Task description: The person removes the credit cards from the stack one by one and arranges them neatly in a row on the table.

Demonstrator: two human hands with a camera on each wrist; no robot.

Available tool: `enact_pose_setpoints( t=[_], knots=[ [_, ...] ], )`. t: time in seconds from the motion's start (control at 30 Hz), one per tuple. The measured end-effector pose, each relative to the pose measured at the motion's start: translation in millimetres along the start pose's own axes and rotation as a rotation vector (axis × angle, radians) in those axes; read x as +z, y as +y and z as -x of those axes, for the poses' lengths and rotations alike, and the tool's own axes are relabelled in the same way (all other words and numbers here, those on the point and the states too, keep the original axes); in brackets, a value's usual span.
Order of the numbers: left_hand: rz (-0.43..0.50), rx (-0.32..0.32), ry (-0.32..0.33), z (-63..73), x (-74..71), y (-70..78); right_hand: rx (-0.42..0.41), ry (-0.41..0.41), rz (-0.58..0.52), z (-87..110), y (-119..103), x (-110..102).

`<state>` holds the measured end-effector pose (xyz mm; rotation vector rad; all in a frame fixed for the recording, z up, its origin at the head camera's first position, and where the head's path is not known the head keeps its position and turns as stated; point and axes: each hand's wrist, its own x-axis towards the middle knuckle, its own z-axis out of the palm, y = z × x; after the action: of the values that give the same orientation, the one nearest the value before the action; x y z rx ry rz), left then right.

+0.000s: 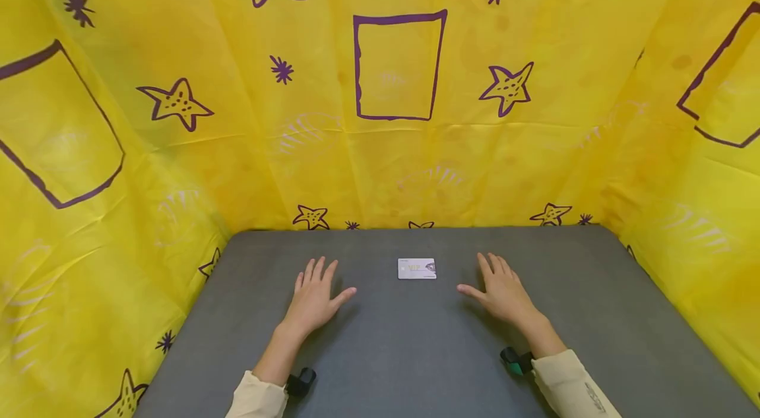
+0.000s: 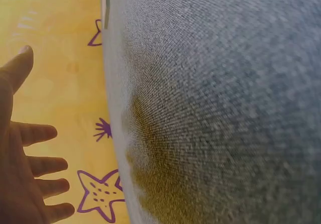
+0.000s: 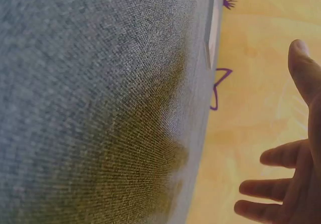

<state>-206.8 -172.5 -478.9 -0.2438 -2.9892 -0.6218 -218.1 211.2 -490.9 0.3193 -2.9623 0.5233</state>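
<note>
A white card point(image 1: 417, 269) printed with "VIP" lies flat on the grey table, between the two hands. To its left is my left hand point(image 1: 313, 299), palm down with fingers spread, holding nothing. My right hand point(image 1: 505, 293) is on the card's other side, fingers extended and thumb pointing inward, also holding nothing. Both hands are apart from the card. In the left wrist view the fingers point(image 2: 50, 166) are straight and separated. The right wrist view shows the card point(image 3: 212, 28) edge-on at the table's far side, with the thumb and fingers point(image 3: 266, 189) stretched out.
The grey table point(image 1: 386, 352) reaches back to a yellow cloth point(image 1: 392, 167) with purple stars and outlined shapes, which also hangs at both sides. Dark bands with small devices point(image 1: 301, 382) sit at both wrists, beside cream sleeves point(image 1: 258, 397).
</note>
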Motion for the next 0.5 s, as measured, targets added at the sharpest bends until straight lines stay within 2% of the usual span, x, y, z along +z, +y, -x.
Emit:
enact_pose_setpoints(
  t=[0.2, 0.33, 0.5],
  knots=[
    [0.047, 0.001, -0.021, -5.2, 3.8, -0.9, -0.012, -0.011, -0.041, -6.3, -2, 3],
    [0.103, 0.004, -0.047, -13.3, 10.0, -0.2, -0.015, -0.022, -0.073, -10.4, -3, 7],
    [0.157, 0.019, -0.048, -22.3, 14.4, 3.1, -0.021, -0.021, -0.101, -14.6, -4, 9]
  ],
)
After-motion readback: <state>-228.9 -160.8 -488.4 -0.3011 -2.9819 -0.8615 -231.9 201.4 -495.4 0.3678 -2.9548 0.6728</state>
